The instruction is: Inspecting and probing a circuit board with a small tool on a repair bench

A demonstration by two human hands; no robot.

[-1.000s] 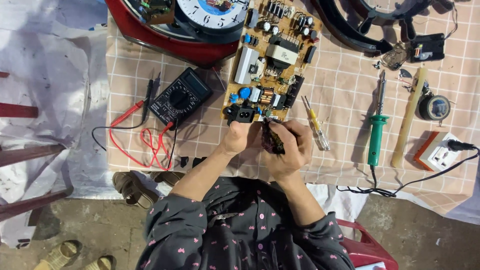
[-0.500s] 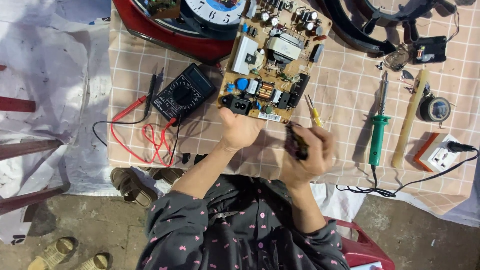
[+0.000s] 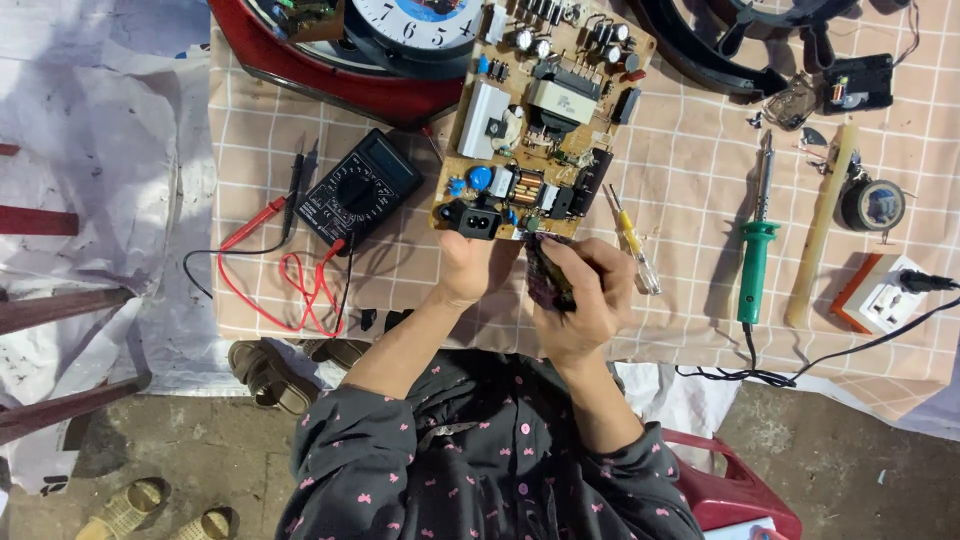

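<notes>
A tan circuit board (image 3: 540, 110) crowded with capacitors, coils and a white heat sink lies on the checked cloth. My left hand (image 3: 462, 268) grips its near edge, just below a black socket on the board. My right hand (image 3: 590, 295) is closed around a dark hand tool (image 3: 548, 275). The tool's tip points at the board's near edge, beside my left hand. A yellow-handled screwdriver (image 3: 632, 240) lies just right of my right hand.
A black multimeter (image 3: 357, 190) with red and black leads sits left of the board. A green soldering iron (image 3: 755, 255), wooden stick (image 3: 822, 225), tape roll (image 3: 872, 203) and white-and-orange power socket (image 3: 880, 295) lie to the right. A round clock (image 3: 420, 20) sits behind.
My right hand swung out to the right with the dark tool, then came back to the board's near edge. My left hand stayed on the board.
</notes>
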